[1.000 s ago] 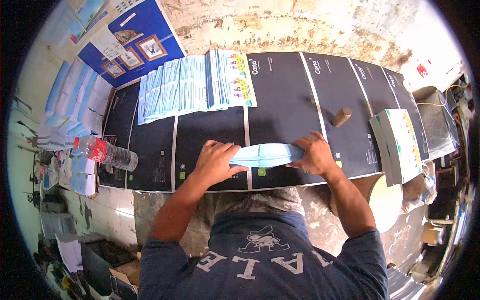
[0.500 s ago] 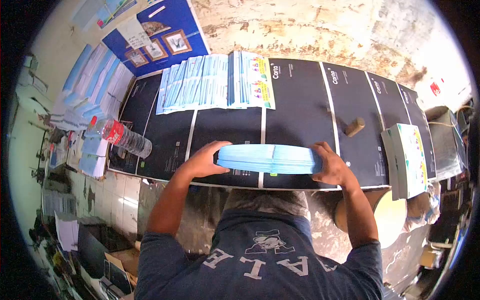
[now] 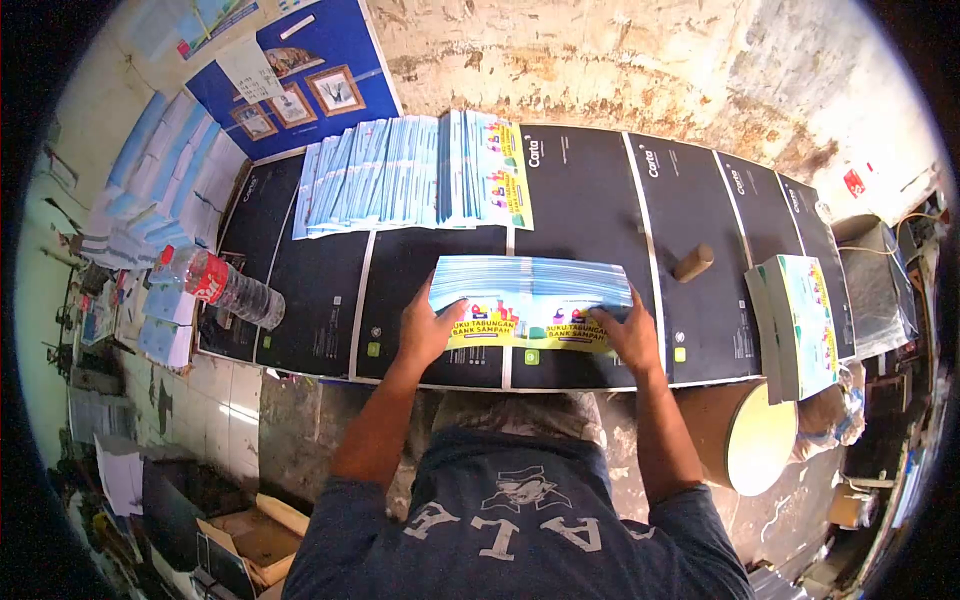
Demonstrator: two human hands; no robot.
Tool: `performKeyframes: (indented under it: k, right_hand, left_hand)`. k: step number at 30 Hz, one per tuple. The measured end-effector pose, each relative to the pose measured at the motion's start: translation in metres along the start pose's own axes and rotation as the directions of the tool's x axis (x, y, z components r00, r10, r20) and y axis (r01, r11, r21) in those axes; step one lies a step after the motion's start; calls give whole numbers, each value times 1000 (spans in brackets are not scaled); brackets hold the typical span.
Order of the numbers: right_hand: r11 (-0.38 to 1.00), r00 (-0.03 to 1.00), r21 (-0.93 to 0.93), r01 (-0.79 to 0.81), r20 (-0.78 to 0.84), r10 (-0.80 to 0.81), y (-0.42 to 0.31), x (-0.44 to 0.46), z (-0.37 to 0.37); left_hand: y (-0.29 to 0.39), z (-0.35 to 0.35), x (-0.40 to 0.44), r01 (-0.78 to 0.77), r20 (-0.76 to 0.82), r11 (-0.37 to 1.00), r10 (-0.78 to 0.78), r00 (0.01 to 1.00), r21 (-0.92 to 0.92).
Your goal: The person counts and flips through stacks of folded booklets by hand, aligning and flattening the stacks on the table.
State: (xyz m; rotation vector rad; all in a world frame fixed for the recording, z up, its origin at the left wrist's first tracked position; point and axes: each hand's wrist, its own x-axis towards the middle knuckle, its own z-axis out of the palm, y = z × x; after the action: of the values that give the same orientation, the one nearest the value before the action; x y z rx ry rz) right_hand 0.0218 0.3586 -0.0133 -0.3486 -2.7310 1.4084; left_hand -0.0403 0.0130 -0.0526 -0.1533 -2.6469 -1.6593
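A stack of printed booklet covers (image 3: pixel 530 290) spans the space between my two hands above the black tabletop. Its colourful yellow front faces up toward me, and the fanned light-blue edges show along the far side. My left hand (image 3: pixel 432 325) grips the left end, thumb on the printed face. At the right end my right hand (image 3: pixel 632 330) holds on in the same way, its thumb over the print. Fingers under the stack are hidden. Behind it lies a spread row of more covers (image 3: pixel 380 175), overlapping one another.
A wooden stick (image 3: pixel 694 262) rests on the black table (image 3: pixel 590 200), right of the hands. Near the right edge stands a thick pile of covers (image 3: pixel 795 325). A plastic bottle (image 3: pixel 225 285) lies at left, close to tall paper stacks (image 3: pixel 165 185). A round stool (image 3: pixel 762 440) is below.
The stack has tilted, so its printed yellow face now shows instead of only the blue edges. Both thumbs have moved onto that face. The camera view has shifted slightly.
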Motion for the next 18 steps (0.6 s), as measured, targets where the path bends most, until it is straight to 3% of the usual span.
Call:
performKeyframes:
  k: [2,3,4,5,6,7,8,9,10,11,14,15,16,18]
  right_hand:
    - [998,998,-61,-6,-65,2,-23,-15,2]
    - [994,999,105,40,-38,-36,-27,-22,-4]
    - [877,997,473,80,-17,-81,-19,-22,-3]
    - [848,996,522,86,-23,-87,-13,-30,-10]
    - [815,995,571,99,-34,-97,-20,-40,-18]
    - [828,973,513,226,-71,-222,-3,-42,-15]
    - [831,977,517,205,-61,-203,14,-47,-11]
    - [831,977,532,162,32,-210,24,-52,-10]
    - [830,967,542,133,115,-229,30,-51,-11]
    - [831,967,539,134,111,-228,34,-50,-12]
    - [691,950,713,-117,284,-133,44,-50,-11]
    - [805,958,593,17,221,-183,45,-51,-2]
    - [807,957,591,15,224,-182,47,-55,0]
    - [627,944,758,-178,312,-110,37,-46,1]
  left_hand:
    - [34,-8,-4,-54,-48,993,59,997,105]
    - [46,-13,-15,1,-18,1000,-1,1000,-19]
    - [49,-14,-25,64,15,988,-63,998,-140]
    - [42,-27,-29,58,100,965,-33,994,-254]
    - [39,-28,-33,54,97,966,-30,995,-254]
    - [35,-28,-39,-28,78,945,57,995,-327]
    - [29,-29,-51,-89,63,914,123,990,-395]
    - [18,-29,-57,26,171,889,59,984,-457]
    - [7,-29,-59,-12,208,946,84,974,-323]
    - [-15,-27,-67,-2,227,949,78,971,-315]
    - [-28,-21,-74,58,300,947,41,953,-315]
    - [-28,-20,-76,108,345,941,10,939,-322]
    - [-35,-17,-80,110,343,939,8,939,-325]
    - [-50,-8,-67,-21,222,899,131,966,-438]
